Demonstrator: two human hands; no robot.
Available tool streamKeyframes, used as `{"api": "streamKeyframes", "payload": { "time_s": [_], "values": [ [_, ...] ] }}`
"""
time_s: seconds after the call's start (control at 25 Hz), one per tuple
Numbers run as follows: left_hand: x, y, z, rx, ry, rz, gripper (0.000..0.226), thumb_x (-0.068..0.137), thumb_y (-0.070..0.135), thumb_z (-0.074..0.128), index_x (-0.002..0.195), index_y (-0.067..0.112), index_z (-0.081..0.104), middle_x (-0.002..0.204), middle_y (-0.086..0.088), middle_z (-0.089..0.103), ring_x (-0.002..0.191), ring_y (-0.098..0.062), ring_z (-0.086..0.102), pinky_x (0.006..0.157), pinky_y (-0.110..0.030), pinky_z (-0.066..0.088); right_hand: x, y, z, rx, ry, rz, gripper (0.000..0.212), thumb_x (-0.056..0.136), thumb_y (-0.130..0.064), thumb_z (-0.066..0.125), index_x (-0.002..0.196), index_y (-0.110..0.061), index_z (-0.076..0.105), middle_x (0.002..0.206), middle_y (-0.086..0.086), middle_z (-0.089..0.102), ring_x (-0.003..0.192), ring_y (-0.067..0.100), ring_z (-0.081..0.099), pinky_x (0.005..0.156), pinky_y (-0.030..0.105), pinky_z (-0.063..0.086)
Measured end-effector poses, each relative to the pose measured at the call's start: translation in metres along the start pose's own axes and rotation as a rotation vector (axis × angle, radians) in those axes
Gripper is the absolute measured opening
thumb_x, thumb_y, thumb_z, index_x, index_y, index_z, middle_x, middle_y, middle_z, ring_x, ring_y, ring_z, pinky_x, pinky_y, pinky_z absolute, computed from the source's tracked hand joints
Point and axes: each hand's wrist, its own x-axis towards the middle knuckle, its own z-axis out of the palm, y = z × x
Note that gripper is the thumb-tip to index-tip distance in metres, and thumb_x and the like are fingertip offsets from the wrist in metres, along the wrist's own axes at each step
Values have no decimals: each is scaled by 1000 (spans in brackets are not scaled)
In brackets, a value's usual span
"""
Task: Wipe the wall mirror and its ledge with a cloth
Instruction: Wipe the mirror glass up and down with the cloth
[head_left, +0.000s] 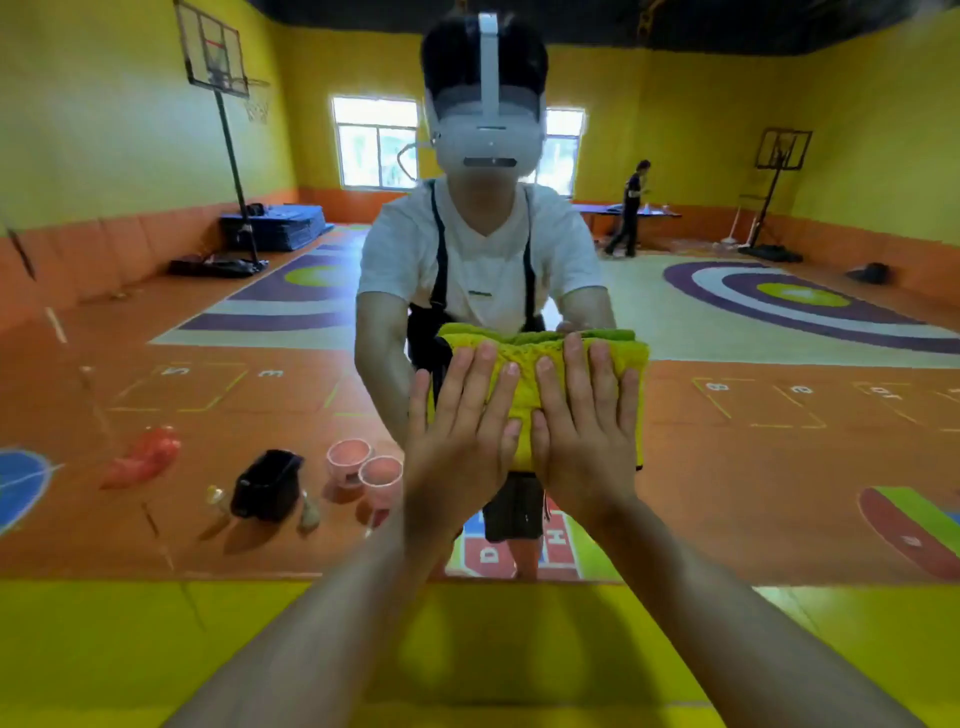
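A large wall mirror (753, 441) fills most of the view and reflects a gym and a person wearing a headset. A folded yellow-green cloth (527, 379) lies flat against the glass at the centre. My left hand (462, 431) and my right hand (584, 431) press on it side by side, fingers straight and pointing up. Below the glass runs a yellow ledge (156, 649), and both my forearms reach over it.
In the reflection, low on the left, stand two pink cups (363, 467), a black container (267, 483) and a red bag (145, 457). Basketball hoops (218, 57) show at both sides, and another person (631, 208) stands far back by a table.
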Motion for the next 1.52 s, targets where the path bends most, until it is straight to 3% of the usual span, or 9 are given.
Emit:
{"api": "streamKeyframes", "payload": {
  "time_s": [0.36,0.56,0.76,0.84,1.0,1.08,1.2,1.36,1.52],
  "values": [
    [-205,41,36,41,-191,1,67,109,40,36,163,11,10,172,-12,-4,159,-30,-1,126,-60,6,-205,-38,39,100,-144,-84,69,104,-36,43,163,-15,14,171,11,2,158,30,5,127,51,0],
    [-310,51,54,18,-263,15,75,107,45,39,164,13,2,172,-12,-8,159,-28,-6,126,-59,2,-307,-61,59,138,-199,-93,78,99,-40,52,163,-15,15,171,11,2,158,28,4,127,48,1],
    [-423,61,61,-6,-420,34,77,100,45,56,159,11,19,165,-18,10,158,-31,2,124,-60,6,-418,-86,83,81,-310,-164,84,98,-45,57,163,-14,14,171,12,2,158,29,4,127,47,2],
    [-458,65,62,35,-486,66,79,104,44,54,162,8,15,167,-22,7,158,-34,1,124,-62,6,-453,-92,92,51,-334,-183,89,95,-48,62,163,-15,15,171,12,5,158,28,8,127,46,6],
    [-483,70,47,-46,-657,90,73,107,45,39,163,12,5,170,-16,-12,158,-33,-6,126,-58,4,-480,-81,92,82,-361,-304,76,99,-36,56,163,-17,20,171,7,12,158,23,11,125,41,8],
    [-482,77,37,-124,-759,58,71,106,48,36,162,13,9,170,-15,-14,158,-33,-7,126,-56,0,-480,-69,87,138,-369,-358,61,104,-24,41,162,-19,21,170,1,18,156,20,16,125,37,9],
    [-479,95,36,-146,-845,41,71,105,51,35,161,12,16,170,-17,-11,158,-35,-6,126,-58,2,-480,-47,75,194,-428,-404,56,107,-17,36,161,-20,25,168,-3,21,154,16,19,125,34,11],
    [-467,138,52,-181,-870,97,70,106,54,34,159,9,31,171,-16,-4,158,-34,-5,125,-61,6,-493,4,52,208,-512,-386,56,106,-12,37,161,-20,26,169,-4,16,157,13,11,125,32,9],
    [-455,161,74,-213,-800,175,72,106,55,32,160,7,26,170,-18,-3,158,-34,-5,126,-56,1,-493,44,43,80,-515,-478,58,106,-8,31,162,-21,21,170,-2,11,155,13,17,126,34,11]
  ]
}}
